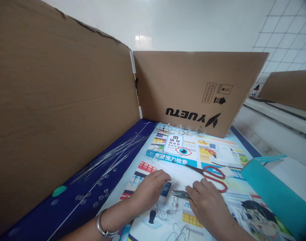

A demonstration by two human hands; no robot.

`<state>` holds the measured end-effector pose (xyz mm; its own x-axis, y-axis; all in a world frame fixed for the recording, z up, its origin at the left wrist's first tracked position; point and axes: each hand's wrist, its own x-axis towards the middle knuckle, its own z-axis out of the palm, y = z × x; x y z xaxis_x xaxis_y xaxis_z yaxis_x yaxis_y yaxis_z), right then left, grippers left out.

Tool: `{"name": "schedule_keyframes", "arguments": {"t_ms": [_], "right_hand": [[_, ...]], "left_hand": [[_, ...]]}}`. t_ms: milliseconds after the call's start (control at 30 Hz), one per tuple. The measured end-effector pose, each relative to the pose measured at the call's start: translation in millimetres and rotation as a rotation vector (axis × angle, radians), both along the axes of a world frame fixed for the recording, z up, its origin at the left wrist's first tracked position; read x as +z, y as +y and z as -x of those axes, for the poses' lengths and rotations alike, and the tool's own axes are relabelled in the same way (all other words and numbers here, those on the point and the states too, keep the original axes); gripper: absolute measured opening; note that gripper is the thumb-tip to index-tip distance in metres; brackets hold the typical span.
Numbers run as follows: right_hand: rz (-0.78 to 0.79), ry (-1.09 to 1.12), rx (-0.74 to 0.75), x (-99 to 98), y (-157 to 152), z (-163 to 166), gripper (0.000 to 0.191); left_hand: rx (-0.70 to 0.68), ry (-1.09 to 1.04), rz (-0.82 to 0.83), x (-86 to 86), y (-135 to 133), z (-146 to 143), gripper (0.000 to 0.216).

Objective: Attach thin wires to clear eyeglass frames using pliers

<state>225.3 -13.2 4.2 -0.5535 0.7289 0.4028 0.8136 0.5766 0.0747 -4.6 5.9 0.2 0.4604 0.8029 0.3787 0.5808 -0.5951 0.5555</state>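
Observation:
My right hand is wrapped around pliers, whose metal jaws point left toward my other hand. My left hand has its fingers curled together, and whatever lies between them is hidden. Just below the jaws, a loose tangle of thin wire rests on the printed sheet. A second looped wire lies closer to me. Behind my right hand are red-handled scissors, their dark blades pointing left.
Straight thin wires and small clear discs lie on the blue strip at left, near a green piece. Cardboard panels rise at the left and back. Clear small pieces line the back. A teal box stands at right.

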Motion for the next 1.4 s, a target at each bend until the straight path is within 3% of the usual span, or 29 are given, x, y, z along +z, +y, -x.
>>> {"name": "schedule_keyframes", "arguments": {"t_ms": [367, 733, 1400], "right_hand": [[-0.06, -0.123, -0.016, 16.3, 7, 12, 0.01], [-0.048, -0.238, -0.014, 39.0, 15, 30, 0.01], [0.044, -0.337, 0.042, 45.1, 17, 35, 0.013]], "left_hand": [[0.004, 0.117, -0.041, 3.1, 1, 0, 0.027], [0.036, 0.167, -0.033, -0.9, 3, -1, 0.024], [-0.003, 0.266, 0.002, 2.1, 4, 0, 0.03]]}}
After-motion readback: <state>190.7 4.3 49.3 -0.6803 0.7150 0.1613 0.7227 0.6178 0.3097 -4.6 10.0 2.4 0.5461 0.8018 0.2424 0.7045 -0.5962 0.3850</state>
